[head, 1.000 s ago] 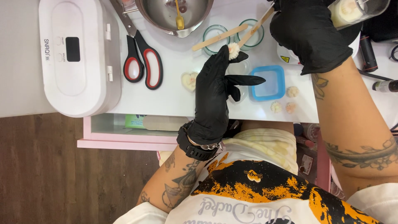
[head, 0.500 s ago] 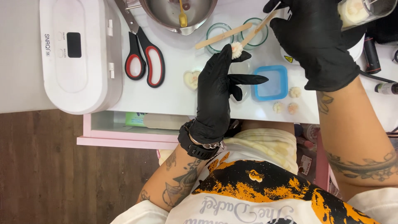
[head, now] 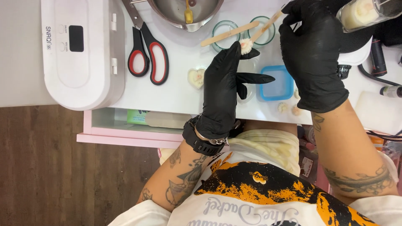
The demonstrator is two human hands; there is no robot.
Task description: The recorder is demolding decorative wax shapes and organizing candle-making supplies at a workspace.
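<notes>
Both my hands wear black gloves above a white tabletop (head: pixel 180 90). My left hand (head: pixel 224 86) pinches a small cream wax flower (head: pixel 246 45) between thumb and forefinger, the other fingers spread. My right hand (head: pixel 312 50) holds a thin wooden stick (head: pixel 268 25) whose tip reaches the flower. A second wooden stick (head: pixel 229 34) lies across a small round glass dish (head: pixel 225 29). A blue square mould (head: pixel 275 83) sits just right of my left hand. Two more small wax flowers (head: pixel 289 109) lie near the table's front edge.
A white lidded machine (head: pixel 79 50) fills the left of the table. Red-handled scissors (head: pixel 146 56) lie beside it, a steel pot (head: pixel 184 12) with a yellow spoon behind. A heart-shaped wax piece (head: pixel 196 78) sits left of my left hand. A pink drawer (head: pixel 130 134) stands open below.
My right hand has come down and left toward the flower with the stick. My left hand has held the flower almost still. The view has shifted slightly.
</notes>
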